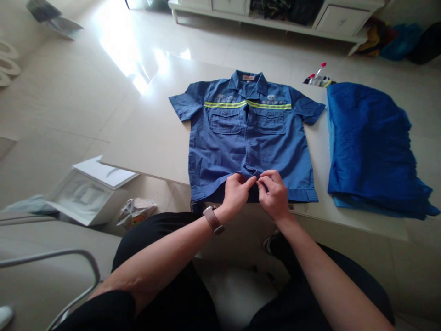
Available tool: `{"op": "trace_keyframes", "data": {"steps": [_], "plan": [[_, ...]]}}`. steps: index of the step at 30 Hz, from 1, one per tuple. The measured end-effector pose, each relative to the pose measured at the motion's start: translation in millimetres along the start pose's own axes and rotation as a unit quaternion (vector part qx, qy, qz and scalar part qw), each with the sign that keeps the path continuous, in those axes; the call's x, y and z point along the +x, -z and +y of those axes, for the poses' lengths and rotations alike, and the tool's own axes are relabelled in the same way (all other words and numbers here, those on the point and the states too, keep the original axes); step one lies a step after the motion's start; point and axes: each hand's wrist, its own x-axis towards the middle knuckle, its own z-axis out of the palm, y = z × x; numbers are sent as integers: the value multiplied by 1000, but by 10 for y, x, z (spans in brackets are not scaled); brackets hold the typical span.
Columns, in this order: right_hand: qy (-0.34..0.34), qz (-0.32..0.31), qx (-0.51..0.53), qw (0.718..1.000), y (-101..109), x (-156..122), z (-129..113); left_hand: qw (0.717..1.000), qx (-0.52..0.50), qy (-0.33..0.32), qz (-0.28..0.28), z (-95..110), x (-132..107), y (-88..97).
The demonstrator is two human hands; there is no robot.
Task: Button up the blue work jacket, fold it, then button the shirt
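A blue short-sleeved work shirt [220, 142] lies front up on a pale table, its collar at the far side. Yellow reflective stripes cross the chest above two flap pockets. At the middle of the near hem, my left hand [236, 191] is closed on the shirt's front edge, with the cloth lifted a little. Close beside it, my right hand [274, 193] pinches the other front edge near the placket. The fingertips of both hands almost meet. Whether a button sits between them is hidden.
Folded blue cloth [368, 151] lies at the table's [155, 151] right end. Bottles with red caps [320, 71] show behind it. An open white box [89, 193] and a crumpled bag [136, 211] stand low on the left. A white cabinet [275, 23] stands at the back.
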Motion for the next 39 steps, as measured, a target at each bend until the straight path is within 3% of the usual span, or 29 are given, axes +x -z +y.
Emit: {"op": "trace_keyframes", "data": {"steps": [6, 12, 18, 24, 31, 33, 35, 37, 39], "plan": [[-46, 27, 66, 996, 25, 59, -48, 996, -88, 30, -2, -18, -6, -19], [-195, 35, 201, 959, 17, 101, 13, 990, -138, 32, -29, -10, 23, -37], [-281, 25, 284, 916, -50, 67, 193, 990, -137, 34, -4, 30, 26, -70], [-333, 18, 331, 883, -55, 72, 226, 990, -115, 64, -46, 123, 101, -16], [-388, -57, 399, 829, -46, 83, 232, 998, -27, 14, -63, 169, 169, 29], [-382, -77, 382, 838, -37, 90, 240, 998, -5, 6, -69, 163, 181, 41], [-357, -83, 340, 866, -16, 102, 244, 994, 40, 29, -95, 209, 208, 113], [-328, -85, 299, 892, 10, 113, 240, 975, 99, 95, -173, 334, 250, 261], [-307, -100, 272, 906, 26, 116, 226, 930, 136, 175, -293, 523, 302, 459]]}}
